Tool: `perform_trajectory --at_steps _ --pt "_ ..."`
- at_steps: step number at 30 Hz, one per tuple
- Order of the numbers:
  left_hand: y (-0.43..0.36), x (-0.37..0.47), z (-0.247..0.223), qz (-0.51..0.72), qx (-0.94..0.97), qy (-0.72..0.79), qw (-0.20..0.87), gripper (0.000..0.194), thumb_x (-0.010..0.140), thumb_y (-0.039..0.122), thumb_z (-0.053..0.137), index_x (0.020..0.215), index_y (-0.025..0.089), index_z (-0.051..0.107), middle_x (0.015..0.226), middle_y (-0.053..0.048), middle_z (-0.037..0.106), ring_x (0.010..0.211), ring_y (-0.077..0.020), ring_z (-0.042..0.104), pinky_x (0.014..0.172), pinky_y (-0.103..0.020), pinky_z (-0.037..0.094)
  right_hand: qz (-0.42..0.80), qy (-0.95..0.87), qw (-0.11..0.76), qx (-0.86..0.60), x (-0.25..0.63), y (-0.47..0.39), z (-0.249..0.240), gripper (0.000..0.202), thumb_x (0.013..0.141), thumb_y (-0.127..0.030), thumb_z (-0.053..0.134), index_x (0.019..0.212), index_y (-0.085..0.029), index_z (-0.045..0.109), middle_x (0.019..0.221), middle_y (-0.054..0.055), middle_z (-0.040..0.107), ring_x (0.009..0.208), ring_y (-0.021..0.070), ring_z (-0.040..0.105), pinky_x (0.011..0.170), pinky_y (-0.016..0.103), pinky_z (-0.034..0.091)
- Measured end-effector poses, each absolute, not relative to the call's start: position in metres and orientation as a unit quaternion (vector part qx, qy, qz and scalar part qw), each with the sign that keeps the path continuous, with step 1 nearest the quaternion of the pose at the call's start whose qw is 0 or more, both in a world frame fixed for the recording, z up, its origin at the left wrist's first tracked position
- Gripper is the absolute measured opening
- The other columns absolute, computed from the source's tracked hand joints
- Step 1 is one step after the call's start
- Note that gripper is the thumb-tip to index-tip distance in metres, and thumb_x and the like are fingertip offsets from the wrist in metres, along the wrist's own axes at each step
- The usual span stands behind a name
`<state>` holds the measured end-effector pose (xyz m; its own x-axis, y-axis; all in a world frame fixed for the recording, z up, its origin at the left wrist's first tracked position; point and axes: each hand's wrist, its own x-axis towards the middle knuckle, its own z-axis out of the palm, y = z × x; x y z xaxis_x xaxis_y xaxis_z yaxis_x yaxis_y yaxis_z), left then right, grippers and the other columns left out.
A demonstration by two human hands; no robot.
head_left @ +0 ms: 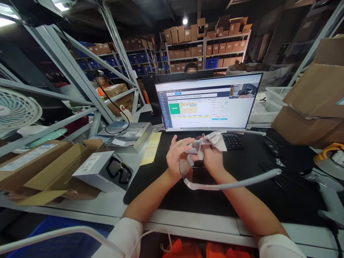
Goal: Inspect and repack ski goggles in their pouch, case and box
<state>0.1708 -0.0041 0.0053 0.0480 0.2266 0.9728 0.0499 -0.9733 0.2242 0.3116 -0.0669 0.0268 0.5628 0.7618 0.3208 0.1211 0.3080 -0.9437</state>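
A pair of glasses with pale grey temples is held up over the black desk mat, its temples pointing right. My left hand is wrapped round the lens side of the frame. A light grey cloth with a zigzag edge lies against the lens, and my right hand grips it from below, its fingers mostly hidden by the cloth. Behind the hands are a black keyboard and a lit monitor.
To the left are a goggles box, an open carton, yellow papers and a grey tray. A mouse, a scanner and brown boxes are at right. Two people are beyond the desk.
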Motion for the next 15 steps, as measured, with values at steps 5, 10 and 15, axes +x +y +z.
perform_trajectory --at_steps 5,10,15 --pt "0.01 0.164 0.006 0.72 0.683 0.112 0.042 0.038 0.102 0.063 0.08 0.107 0.026 0.071 0.117 -0.006 0.091 0.115 -0.0266 0.088 0.128 -0.059 0.054 0.425 -0.424 0.672 -0.433 0.278 -0.075 0.035 0.042 0.082 -0.067 0.08 0.087 -0.026 0.079 0.093 0.011 0.083 0.115 0.0375 0.077 0.106 0.052 0.063" --pt "0.006 0.163 0.015 0.688 0.72 0.082 0.045 0.034 0.106 0.059 0.078 0.106 0.026 0.072 0.116 -0.006 0.091 0.12 -0.0272 0.087 0.13 -0.057 0.052 0.385 -0.427 0.679 -0.457 0.302 -0.07 0.035 0.031 0.078 -0.056 0.084 0.083 -0.026 0.079 0.097 0.009 0.085 0.107 0.0342 0.077 0.105 0.049 0.061" --pt "-0.003 0.164 0.013 0.673 0.736 0.068 0.036 0.036 0.102 0.061 0.081 0.111 0.026 0.073 0.122 -0.007 0.091 0.122 -0.0293 0.086 0.13 -0.06 0.053 0.327 -0.424 0.702 -0.47 0.307 -0.07 0.03 0.032 0.083 -0.058 0.08 0.082 -0.026 0.077 0.085 0.008 0.08 0.1 0.0338 0.077 0.099 0.049 0.063"
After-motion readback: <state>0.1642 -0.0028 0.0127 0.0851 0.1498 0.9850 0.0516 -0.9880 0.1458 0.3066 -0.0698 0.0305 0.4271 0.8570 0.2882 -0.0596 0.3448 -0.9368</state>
